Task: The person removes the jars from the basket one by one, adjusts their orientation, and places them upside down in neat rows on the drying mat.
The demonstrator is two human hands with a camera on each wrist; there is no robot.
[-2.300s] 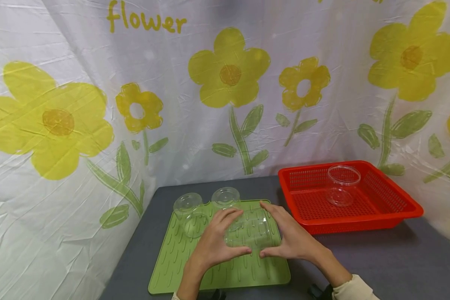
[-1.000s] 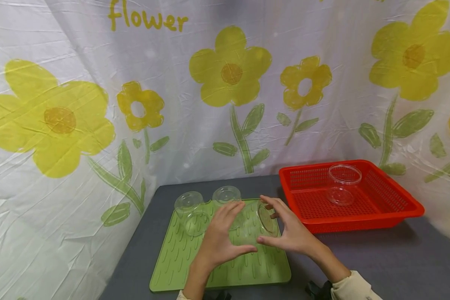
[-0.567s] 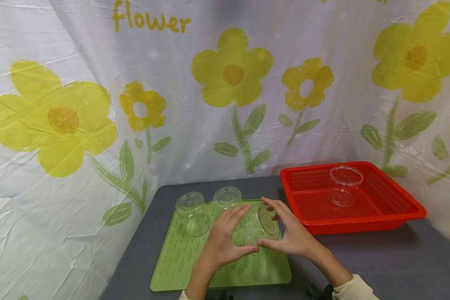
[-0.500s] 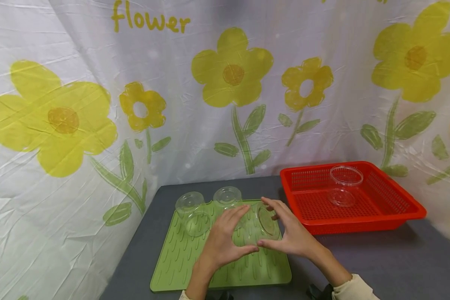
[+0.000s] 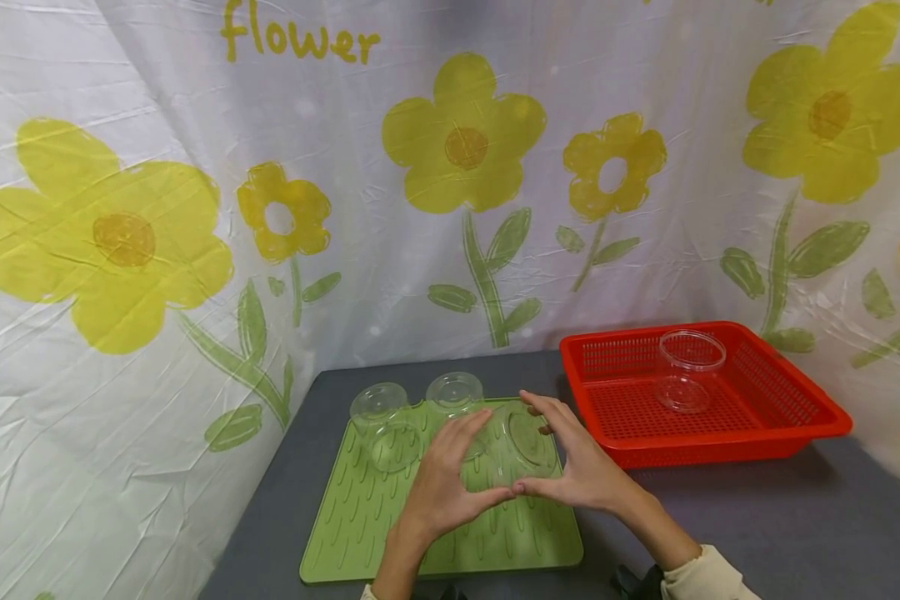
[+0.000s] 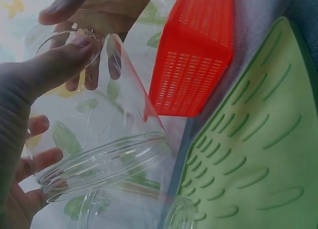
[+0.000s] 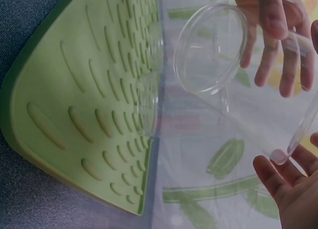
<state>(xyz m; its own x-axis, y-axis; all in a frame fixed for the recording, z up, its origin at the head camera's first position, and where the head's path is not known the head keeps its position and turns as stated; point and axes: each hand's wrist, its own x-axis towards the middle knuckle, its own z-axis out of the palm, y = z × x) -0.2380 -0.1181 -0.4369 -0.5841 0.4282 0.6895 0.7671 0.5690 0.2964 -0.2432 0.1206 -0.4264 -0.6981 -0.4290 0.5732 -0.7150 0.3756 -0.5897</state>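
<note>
Landmark: green ribbed mat [image 5: 390, 533] lying on the grey worktop [image 5: 795, 517].
Held item: clear plastic cup [image 5: 513, 442], tipped on its side above the mat's far right part, off the mat surface; its wide rim [image 6: 99, 169] faces the left hand, its base faces the right hand.
Left hand [image 5: 442, 487]: grip grasping the clear plastic cup, thumb under its near side, fingers curved over its far side.
Right hand [image 5: 577, 471]: grip grasping the same cup from the opposite side, thumb tip nearly meeting the left thumb, fingers spread round the base end.
Other cups: two clear cups [image 5: 378, 421] standing upside down at the mat's far edge, left of the held cup, side by side.
Red basket [image 5: 817, 400]: on the worktop just right of the mat; one clear cup [image 5: 686, 367] stands upright inside, towards its back.
Backdrop: white cloth with yellow flowers [image 5: 461, 137] behind the mat.
</note>
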